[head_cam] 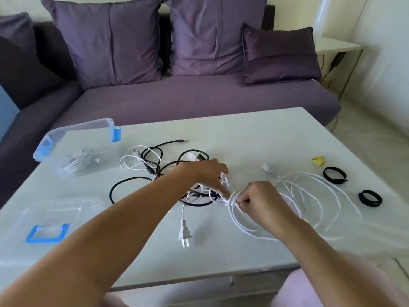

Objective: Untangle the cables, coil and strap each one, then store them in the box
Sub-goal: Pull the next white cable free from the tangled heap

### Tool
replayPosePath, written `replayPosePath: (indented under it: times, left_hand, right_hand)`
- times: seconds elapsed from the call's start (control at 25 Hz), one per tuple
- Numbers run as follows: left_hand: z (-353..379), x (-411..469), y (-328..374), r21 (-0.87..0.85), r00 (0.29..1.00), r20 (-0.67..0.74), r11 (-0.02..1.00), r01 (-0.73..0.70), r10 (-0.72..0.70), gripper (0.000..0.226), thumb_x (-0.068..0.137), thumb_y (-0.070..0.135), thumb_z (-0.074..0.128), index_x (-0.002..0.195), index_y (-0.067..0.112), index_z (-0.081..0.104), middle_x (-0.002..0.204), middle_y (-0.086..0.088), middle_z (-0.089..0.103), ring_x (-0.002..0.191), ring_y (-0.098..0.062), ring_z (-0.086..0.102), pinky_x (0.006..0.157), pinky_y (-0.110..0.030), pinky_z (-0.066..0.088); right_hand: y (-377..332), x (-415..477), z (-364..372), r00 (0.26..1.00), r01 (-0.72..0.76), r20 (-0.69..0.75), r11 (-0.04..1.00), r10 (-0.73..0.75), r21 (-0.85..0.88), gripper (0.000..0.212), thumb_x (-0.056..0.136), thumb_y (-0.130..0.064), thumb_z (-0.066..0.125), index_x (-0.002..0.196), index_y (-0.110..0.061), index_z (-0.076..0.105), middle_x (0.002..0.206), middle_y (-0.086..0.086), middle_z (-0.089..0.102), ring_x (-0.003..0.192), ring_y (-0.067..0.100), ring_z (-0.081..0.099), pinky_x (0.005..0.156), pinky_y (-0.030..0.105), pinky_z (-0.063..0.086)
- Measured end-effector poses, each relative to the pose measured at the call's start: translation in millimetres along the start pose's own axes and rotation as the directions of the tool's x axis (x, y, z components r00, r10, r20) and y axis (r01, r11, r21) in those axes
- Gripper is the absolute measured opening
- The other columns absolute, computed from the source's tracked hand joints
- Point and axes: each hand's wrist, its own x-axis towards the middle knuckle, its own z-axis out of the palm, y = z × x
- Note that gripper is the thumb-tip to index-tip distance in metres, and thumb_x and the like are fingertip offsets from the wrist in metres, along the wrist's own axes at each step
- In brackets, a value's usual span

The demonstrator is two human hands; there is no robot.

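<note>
White cable [287, 189], black cable [124, 185], purple cushions [110, 41]

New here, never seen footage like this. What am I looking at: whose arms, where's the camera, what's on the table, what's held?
No machine here: a person works with bare hands, and the single picture comes from a camera on their head, looking forward and down. On the white table lie a tangle of black and white cables, a white plug, two black straps, a yellow strap, an open clear box with one coiled white cable inside, and its lid. The left hand and right hand both grip a white cable where it knots; its loops spread to the right.
</note>
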Motion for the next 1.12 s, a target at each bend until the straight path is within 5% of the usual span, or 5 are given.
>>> replayPosePath:
  times: [0.16,0.44,0.6,0.84,1.12]
  left_hand:
    - [-2.2,2.9,-32.9,-0.110,0.986,-0.116,0.989,0.103,-0.115,0.074,0.071,0.062,0.068,0.130,0.021,0.047,0.127,-0.002,0.055,0.112,-0.021,0.052,0.085,-0.027,0.038]
    - [-3.0,-37.9,-115.4,-0.312,0.591,-0.607,0.843,0.437,-0.531,0.038,0.097,0.031,0.046,0.125,0.005,0.049,0.124,-0.018,0.050,0.101,-0.037,0.057,0.080,-0.042,0.047]
    - [1.8,-54.9,-112.5,0.167,0.781,-0.224,0.767,0.620,-0.583,0.037,0.091,0.006,0.041,0.125,0.014,0.052,0.137,-0.012,0.046,0.126,-0.032,0.043,0.103,-0.053,0.030]
    - [-3.5,-77.5,-6.4,-0.225,0.796,-0.518,0.848,-0.479,0.313,0.060,0.081,0.023,0.074,0.134,0.021,0.046,0.130,0.008,0.055,0.116,-0.003,0.050,0.097,-0.008,0.032]
    - [40.9,-37.0,-19.8,0.032,0.696,-0.584,0.869,-0.495,0.418,0.026,0.089,0.027,0.058,0.109,0.011,0.061,0.080,-0.002,0.060,0.065,-0.017,0.049,0.060,-0.030,0.044]
  right_hand:
    - [16.6,11.3,-3.6,0.991,-0.126,-0.049,0.992,0.127,0.021,0.034,0.068,-0.004,0.049,0.041,-0.015,0.031,0.047,0.002,0.022,0.054,0.023,0.032,0.052,0.029,0.020]
    - [-5.3,33.0,1.9,0.947,-0.115,-0.292,0.990,0.135,0.087,0.022,0.073,0.006,0.054,0.054,-0.005,0.058,0.064,0.002,0.034,0.055,0.026,0.041,0.054,0.035,0.027]
    - [2.5,34.5,4.1,0.952,-0.132,-0.268,0.988,0.148,0.077,0.021,0.085,-0.002,0.051,0.074,-0.008,0.067,0.077,0.004,0.048,0.069,0.027,0.052,0.059,0.030,0.026]
    - [-13.3,20.2,-7.3,0.978,0.045,-0.206,0.926,0.036,0.376,0.008,0.081,-0.005,0.068,0.078,-0.010,0.073,0.078,-0.003,0.063,0.070,0.003,0.058,0.065,0.007,0.038]
    - [-4.8,13.2,-39.4,0.984,0.042,-0.179,0.976,-0.003,0.213,0.006,0.080,-0.013,0.072,0.075,-0.013,0.069,0.074,-0.008,0.065,0.073,0.006,0.057,0.068,0.013,0.041]
